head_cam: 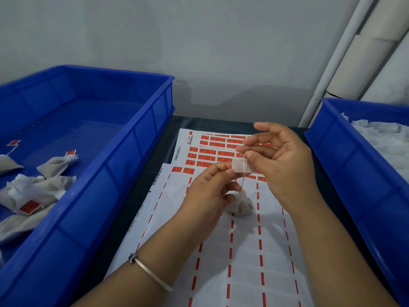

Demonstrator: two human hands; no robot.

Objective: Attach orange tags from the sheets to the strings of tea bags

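Above the sheets (221, 251), both hands raised, left hand (208, 191) pinching tag (240, 166), right hand (278, 160) pinching string (244, 173)

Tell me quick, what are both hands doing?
Left hand: pinching a tag.
Right hand: pinching the string of a tea bag.

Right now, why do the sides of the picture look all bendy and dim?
Head view: the wide lens bows the big blue plastic bin and the white wall pipe; light is soft and grey, with a faint shadow under the small white tea bag.
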